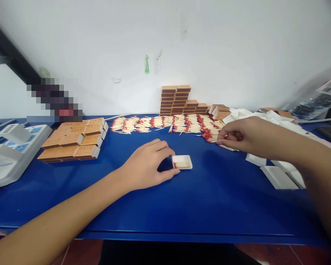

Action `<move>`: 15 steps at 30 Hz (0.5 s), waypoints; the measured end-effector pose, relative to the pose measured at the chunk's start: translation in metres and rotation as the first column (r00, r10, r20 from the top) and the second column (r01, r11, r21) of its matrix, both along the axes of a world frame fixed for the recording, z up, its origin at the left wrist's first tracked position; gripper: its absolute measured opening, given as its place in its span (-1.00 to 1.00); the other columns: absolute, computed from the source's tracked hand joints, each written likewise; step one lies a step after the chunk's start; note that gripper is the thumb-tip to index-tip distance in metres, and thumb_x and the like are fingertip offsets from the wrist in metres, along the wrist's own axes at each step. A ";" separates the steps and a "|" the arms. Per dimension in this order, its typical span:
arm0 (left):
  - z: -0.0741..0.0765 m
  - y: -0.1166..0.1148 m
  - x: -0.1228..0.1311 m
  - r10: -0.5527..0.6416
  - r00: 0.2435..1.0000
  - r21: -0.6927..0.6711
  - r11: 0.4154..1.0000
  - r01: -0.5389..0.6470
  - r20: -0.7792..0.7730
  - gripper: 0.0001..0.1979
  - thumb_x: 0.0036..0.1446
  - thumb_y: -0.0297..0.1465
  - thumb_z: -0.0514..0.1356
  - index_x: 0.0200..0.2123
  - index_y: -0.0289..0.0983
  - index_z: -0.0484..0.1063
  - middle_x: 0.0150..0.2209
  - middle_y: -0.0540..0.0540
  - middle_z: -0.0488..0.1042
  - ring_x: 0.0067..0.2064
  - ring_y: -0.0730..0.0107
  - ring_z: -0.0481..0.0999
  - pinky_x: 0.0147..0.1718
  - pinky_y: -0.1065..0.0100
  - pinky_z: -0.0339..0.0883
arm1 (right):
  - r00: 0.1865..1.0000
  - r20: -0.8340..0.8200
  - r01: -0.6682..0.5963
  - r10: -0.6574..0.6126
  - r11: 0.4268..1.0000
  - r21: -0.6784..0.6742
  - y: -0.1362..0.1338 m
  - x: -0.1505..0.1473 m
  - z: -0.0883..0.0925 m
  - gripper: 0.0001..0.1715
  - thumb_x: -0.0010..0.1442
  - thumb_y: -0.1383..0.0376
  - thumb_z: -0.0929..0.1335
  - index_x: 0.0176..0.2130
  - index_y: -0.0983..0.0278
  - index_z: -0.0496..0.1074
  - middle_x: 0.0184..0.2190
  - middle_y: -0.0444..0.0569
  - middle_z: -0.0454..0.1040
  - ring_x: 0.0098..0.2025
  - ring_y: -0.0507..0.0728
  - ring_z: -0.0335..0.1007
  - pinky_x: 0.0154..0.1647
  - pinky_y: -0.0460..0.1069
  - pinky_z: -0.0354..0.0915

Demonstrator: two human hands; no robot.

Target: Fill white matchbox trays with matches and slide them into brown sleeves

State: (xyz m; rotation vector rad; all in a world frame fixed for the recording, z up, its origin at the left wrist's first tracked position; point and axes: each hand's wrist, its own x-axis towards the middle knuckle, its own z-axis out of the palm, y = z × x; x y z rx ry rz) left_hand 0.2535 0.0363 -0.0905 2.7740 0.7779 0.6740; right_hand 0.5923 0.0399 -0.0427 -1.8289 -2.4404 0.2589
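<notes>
My left hand (148, 163) rests on the blue table with thumb and fingers at either side of a small white matchbox tray (186, 160), gripping it near its left end. A thin layer of red-tipped matches (182, 165) lies along the tray's near side. At the right end of a long row of loose matches (179, 124), my right hand (237, 135) is curled with its fingertips pinched together. Matches show right at those fingertips; how many are between them is hidden.
Filled matchboxes (71, 138) are stacked at left, beside a white power strip (21, 151). More matchboxes (175, 100) stand piled against the wall. White empty trays (278, 176) lie in a heap at right, partly behind my right arm. A plastic bag (311, 103) sits far right.
</notes>
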 end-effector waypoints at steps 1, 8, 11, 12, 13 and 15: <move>0.000 0.000 0.000 0.002 1.000 -0.003 1.000 -0.002 -0.002 -0.70 0.37 -0.21 0.40 0.00 -0.30 0.59 -0.13 -0.14 0.60 -0.07 0.13 0.56 -0.08 0.14 0.49 | 0.999 0.036 0.020 -0.018 0.999 -0.045 0.004 0.008 -0.001 -0.72 0.35 0.13 0.38 -0.30 0.22 0.60 -0.54 -0.08 0.46 -0.48 0.12 0.27 -0.38 0.05 0.10; 0.002 -0.001 -0.001 0.019 0.999 -0.024 1.000 -0.020 -0.025 -0.70 0.38 -0.20 0.39 0.02 -0.28 0.59 -0.11 -0.14 0.60 -0.05 0.13 0.57 -0.06 0.13 0.50 | 0.978 0.201 0.083 -0.055 0.988 -0.130 0.012 0.023 -0.009 -0.71 0.34 0.11 0.41 -0.36 0.20 0.54 -0.51 -0.10 0.48 -0.47 0.11 0.27 -0.38 0.05 0.10; 0.003 -0.001 -0.001 0.022 0.999 -0.023 0.999 -0.023 -0.028 -0.70 0.37 -0.21 0.39 0.02 -0.29 0.59 -0.11 -0.14 0.60 -0.05 0.13 0.57 -0.06 0.12 0.50 | 0.982 0.179 0.086 -0.057 0.984 -0.157 0.009 0.020 -0.007 -0.65 0.34 0.12 0.41 -0.44 0.20 0.49 -0.54 -0.11 0.43 -0.49 0.09 0.21 -0.38 0.05 0.08; 0.003 -0.001 -0.001 0.020 0.999 -0.023 1.000 -0.020 -0.030 -0.70 0.37 -0.21 0.39 0.02 -0.29 0.59 -0.11 -0.14 0.60 -0.05 0.13 0.57 -0.06 0.12 0.50 | 0.986 0.158 0.076 -0.050 0.983 -0.166 0.008 0.019 -0.005 -0.64 0.35 0.13 0.39 -0.45 0.20 0.49 -0.54 -0.11 0.41 -0.49 0.08 0.19 -0.38 0.05 0.08; 0.003 -0.001 -0.001 0.016 0.999 -0.023 1.000 -0.017 -0.030 -0.70 0.37 -0.21 0.39 0.02 -0.29 0.59 -0.11 -0.14 0.60 -0.05 0.13 0.57 -0.07 0.12 0.50 | 0.990 0.137 0.062 -0.038 0.983 -0.172 0.007 0.018 -0.005 -0.65 0.37 0.15 0.38 -0.44 0.20 0.49 -0.54 -0.12 0.39 -0.49 0.08 0.18 -0.38 0.05 0.09; 0.004 -0.001 -0.001 0.013 0.999 -0.026 1.000 -0.014 -0.030 -0.70 0.38 -0.20 0.38 0.02 -0.29 0.59 -0.11 -0.14 0.60 -0.05 0.13 0.57 -0.07 0.12 0.50 | 0.995 0.103 0.031 -0.012 0.983 -0.180 0.005 0.016 -0.004 -0.67 0.37 0.17 0.36 -0.42 0.20 0.50 -0.54 -0.12 0.37 -0.48 0.08 0.18 -0.38 0.05 0.10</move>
